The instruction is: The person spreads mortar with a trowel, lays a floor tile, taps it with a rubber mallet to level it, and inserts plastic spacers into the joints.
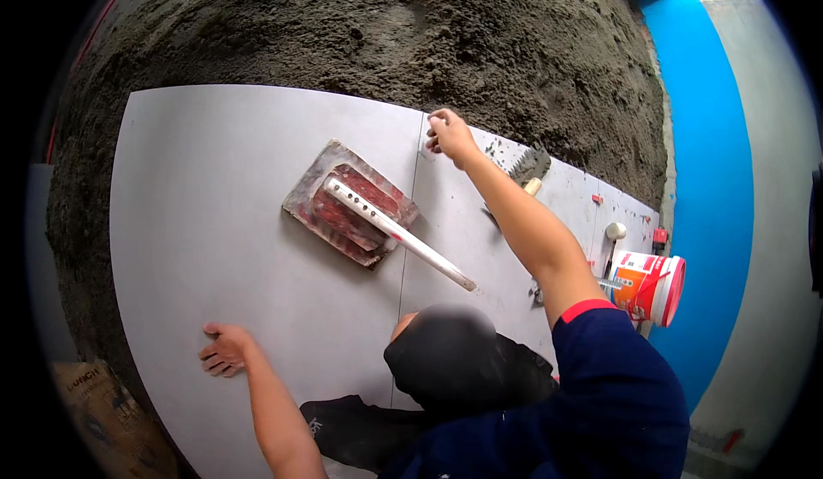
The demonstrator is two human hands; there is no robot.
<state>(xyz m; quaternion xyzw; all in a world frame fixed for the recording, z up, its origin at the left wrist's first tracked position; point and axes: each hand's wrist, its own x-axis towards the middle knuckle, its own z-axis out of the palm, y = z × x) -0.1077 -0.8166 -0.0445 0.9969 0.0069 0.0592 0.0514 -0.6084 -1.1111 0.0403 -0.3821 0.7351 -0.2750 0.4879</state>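
Note:
Large pale grey tiles (197, 187) lie under me. My left hand (225, 349) rests on the left tile near its lower part, fingers apart. My right hand (450, 138) is at the far edge by the seam between two tiles, fingers curled; what they hold, if anything, I cannot make out. Between my hands lies a square, red-stained flat tool (310, 204) with a long metal tube handle (420, 256). A notched trowel (536, 163), smeared with mortar, lies just right of my right hand, partly behind my forearm.
Rough wet mortar (360, 24) borders the tiles' far edge. At right are a white mallet (615, 231), red tile pieces (597, 198), a white-and-orange bucket (639, 282) and a blue-painted wall band (711, 179). A brown paper sack (103, 410) lies lower left.

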